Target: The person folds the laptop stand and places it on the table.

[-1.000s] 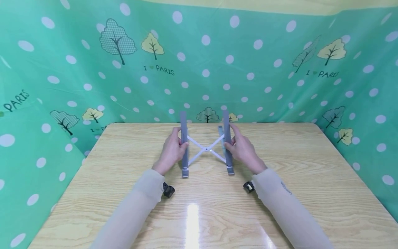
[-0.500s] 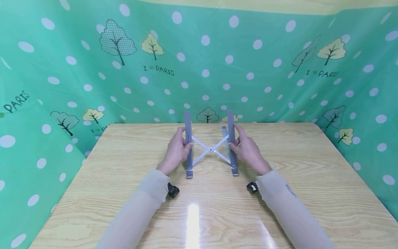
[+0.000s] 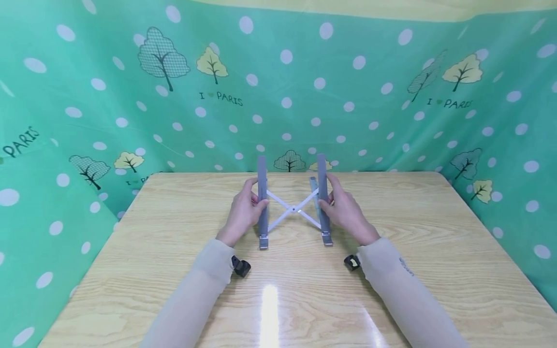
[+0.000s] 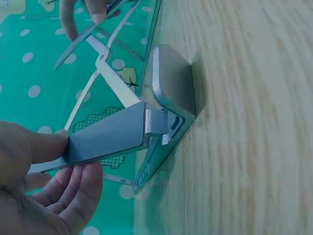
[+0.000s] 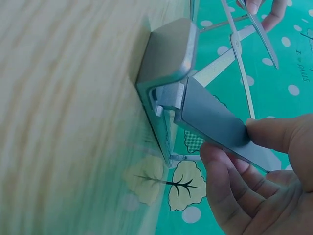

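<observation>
A grey metal folding laptop stand (image 3: 262, 217) stands on the table, its two long side arms joined by a silver X-shaped brace (image 3: 293, 209). My left hand (image 3: 244, 209) grips the left arm, thumb on top and fingers underneath, as the left wrist view shows on the padded bar (image 4: 110, 134). On the other side, my right hand (image 3: 344, 209) pinches the right arm the same way, with the bar (image 5: 215, 120) between thumb and fingers in the right wrist view. Upturned lips at the near ends face me, and the upper arms are raised above the base rails.
The stand is on a light wood-grain table (image 3: 174, 290). Behind and at both sides hangs a green curtain (image 3: 287, 72) with white dots and trees. A small black device (image 3: 241, 267) sits under the left wrist, another black device (image 3: 351, 262) under the right.
Both hands and the stand have shifted slightly to the right since a second ago, with hardly any movement over the last half second. Both grips are unchanged.
</observation>
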The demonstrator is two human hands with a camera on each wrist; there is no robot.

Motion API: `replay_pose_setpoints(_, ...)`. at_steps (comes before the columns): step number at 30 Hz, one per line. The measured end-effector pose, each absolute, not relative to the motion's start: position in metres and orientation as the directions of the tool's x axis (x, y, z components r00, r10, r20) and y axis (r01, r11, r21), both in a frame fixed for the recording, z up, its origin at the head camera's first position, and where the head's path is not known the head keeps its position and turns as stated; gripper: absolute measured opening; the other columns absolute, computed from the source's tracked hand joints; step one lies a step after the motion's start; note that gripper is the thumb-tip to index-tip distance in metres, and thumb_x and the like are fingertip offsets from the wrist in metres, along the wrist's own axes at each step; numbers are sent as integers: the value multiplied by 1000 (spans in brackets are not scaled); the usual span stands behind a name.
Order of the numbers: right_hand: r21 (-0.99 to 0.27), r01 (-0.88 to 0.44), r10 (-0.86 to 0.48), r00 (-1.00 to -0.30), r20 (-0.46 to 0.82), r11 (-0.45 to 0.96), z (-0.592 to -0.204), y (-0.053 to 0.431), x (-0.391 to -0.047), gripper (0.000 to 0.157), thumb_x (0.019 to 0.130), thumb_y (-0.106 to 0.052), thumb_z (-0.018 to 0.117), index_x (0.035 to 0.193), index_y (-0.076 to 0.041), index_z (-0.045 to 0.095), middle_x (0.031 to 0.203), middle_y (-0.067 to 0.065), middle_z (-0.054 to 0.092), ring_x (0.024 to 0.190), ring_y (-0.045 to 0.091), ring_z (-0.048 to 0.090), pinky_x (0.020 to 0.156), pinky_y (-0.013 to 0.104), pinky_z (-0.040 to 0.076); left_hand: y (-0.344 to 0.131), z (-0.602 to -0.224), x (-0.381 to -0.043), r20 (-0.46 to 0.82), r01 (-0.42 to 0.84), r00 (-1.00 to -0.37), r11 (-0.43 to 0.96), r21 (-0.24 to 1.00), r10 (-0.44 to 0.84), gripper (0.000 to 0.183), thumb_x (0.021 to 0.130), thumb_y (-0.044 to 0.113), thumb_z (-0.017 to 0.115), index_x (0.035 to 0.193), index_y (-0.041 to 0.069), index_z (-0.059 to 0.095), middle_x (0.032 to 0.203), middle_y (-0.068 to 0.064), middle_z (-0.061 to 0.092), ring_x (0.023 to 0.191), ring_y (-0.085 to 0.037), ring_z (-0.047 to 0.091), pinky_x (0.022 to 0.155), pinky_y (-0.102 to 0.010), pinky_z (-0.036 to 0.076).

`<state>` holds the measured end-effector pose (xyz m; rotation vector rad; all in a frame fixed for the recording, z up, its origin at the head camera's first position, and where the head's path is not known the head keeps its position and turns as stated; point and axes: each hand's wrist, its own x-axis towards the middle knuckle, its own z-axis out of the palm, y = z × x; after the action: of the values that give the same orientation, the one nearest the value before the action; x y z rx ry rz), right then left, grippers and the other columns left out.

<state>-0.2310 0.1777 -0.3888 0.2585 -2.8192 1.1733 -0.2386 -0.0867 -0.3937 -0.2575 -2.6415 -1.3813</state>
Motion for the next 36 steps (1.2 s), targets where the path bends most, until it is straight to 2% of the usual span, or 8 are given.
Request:
replay_pose_setpoints(5, -720, -205, -149, -979, 141, 663, -389, 178, -231, 77, 87, -15, 57, 144, -32, 7, 74, 7, 56, 54, 19, 56, 45, 30, 48, -92, -395, -240, 209, 233, -972, 565, 792, 108, 71, 82, 13, 65, 141, 20, 26, 79, -4, 53, 67, -16, 54, 55, -25, 50)
replay_pose_setpoints(11, -750, -207, -166, -977, 131, 628, -389, 181, -230, 78, 86, -8, 56, 144, -31, 8, 79, 10, 56, 60, 23, 58, 48, 29, 50, -96, -395, -240, 211, 259, -966, 538, 802, 150, 81, 78, 3, 67, 143, 22, 22, 82, -6, 55, 69, -17, 55, 59, -26, 51)
replay_pose_setpoints(17, -761, -183, -179, -980, 89, 622, -388, 183, -229, 83, 84, -4, 58, 144, -33, 7, 82, 12, 55, 62, 26, 59, 49, 31, 51, -99, -393, -238, 130, 203, -976, 512, 835, 176, 90, 76, -2, 67, 144, 27, 17, 84, -9, 55, 68, -18, 58, 57, -26, 52)
replay_pose_setpoints(22, -762, -156, -190, -981, 44, 628, -386, 184, -229, 87, 84, -2, 58, 143, -36, 4, 80, 12, 56, 61, 27, 60, 51, 35, 52, -101, -391, -237, 57, 155, -978, 517, 842, 200, 96, 77, -3, 66, 143, 37, 10, 82, -10, 55, 67, -19, 57, 53, -28, 52)
replay_pose_setpoints(25, -759, -152, -199, -980, 30, 634, -386, 185, -229, 89, 84, -1, 58, 143, -38, 2, 79, 12, 57, 62, 28, 60, 52, 36, 52, -102, -391, -237, 40, 146, -977, 520, 842, 209, 98, 76, -3, 66, 142, 40, 8, 81, -11, 56, 66, -20, 57, 54, -31, 53)
replay_pose_setpoints(29, -764, -145, -207, -978, 16, 629, -386, 186, -229, 90, 84, 0, 58, 143, -37, 2, 79, 13, 56, 63, 29, 61, 53, 38, 53, -103, -392, -237, 40, 147, -977, 520, 841, 211, 98, 76, -5, 66, 142, 40, 9, 79, -11, 55, 65, -20, 57, 56, -36, 54)
replay_pose_setpoints(36, -779, -122, -194, -981, 0, 615, -386, 186, -229, 89, 84, 1, 58, 143, -36, 3, 81, 14, 55, 65, 28, 60, 55, 37, 54, -103, -391, -236, 24, 124, -980, 515, 848, 196, 98, 76, -4, 66, 141, 43, 9, 79, -11, 55, 64, -22, 57, 55, -36, 54)
